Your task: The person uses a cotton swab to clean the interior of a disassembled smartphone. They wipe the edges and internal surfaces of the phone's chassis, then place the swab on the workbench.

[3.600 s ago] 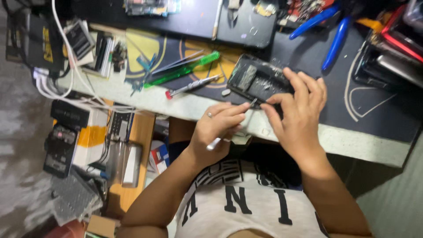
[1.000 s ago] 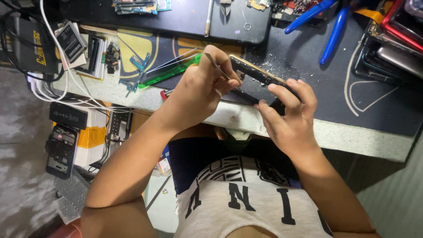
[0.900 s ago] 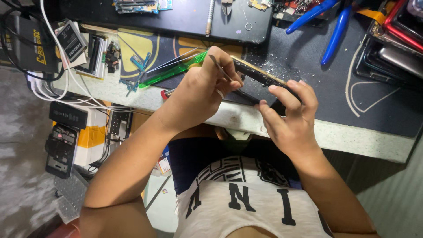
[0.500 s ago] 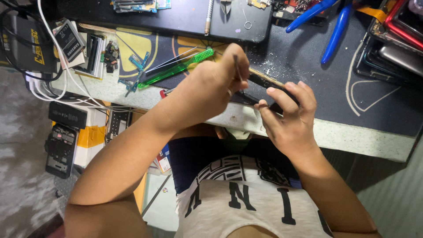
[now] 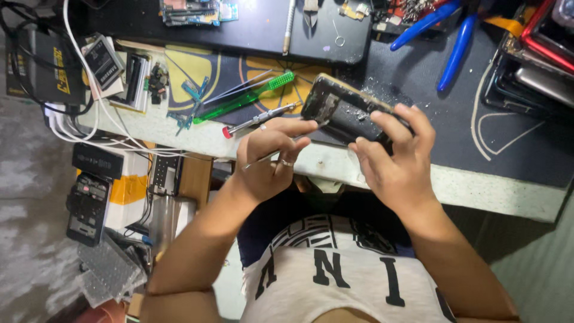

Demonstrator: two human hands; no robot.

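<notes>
From the head camera, looking straight down, the right hand (image 5: 397, 158) gripped an opened phone (image 5: 344, 110) by its lower end, fingers curled over the top face and thumb beneath, so that the dark body was lifted and tilted off the black mat (image 5: 520, 149) near the front edge of the workbench (image 5: 478, 188); held that way, its exposed inside faced the person and the near corner stood free to be worked on. The left hand (image 5: 269, 155) was clenched in a pinch around a thin metal tool (image 5: 263, 159), the forefinger stretched toward the phone's near corner and a ring showing on one finger (whether the tool's tip actually touched the phone could not be told, as the fingers hid it). Both hands hovered just above the bench edge, close to the body, probably for steadiness. Just beyond the left hand lay a red-tipped screwdriver (image 5: 257, 119) and a green-handled screwdriver (image 5: 245, 98), side by side and within easy reach. Farther back lay blue-handled pliers (image 5: 439, 36) on the mat, well apart from the hands. At the left end of the bench sat a battery (image 5: 103, 58) and white cables (image 5: 89, 128), pushed aside from the working spot. Below the bench, on the floor side, a dark phone (image 5: 87, 209) rested on a box.
</notes>
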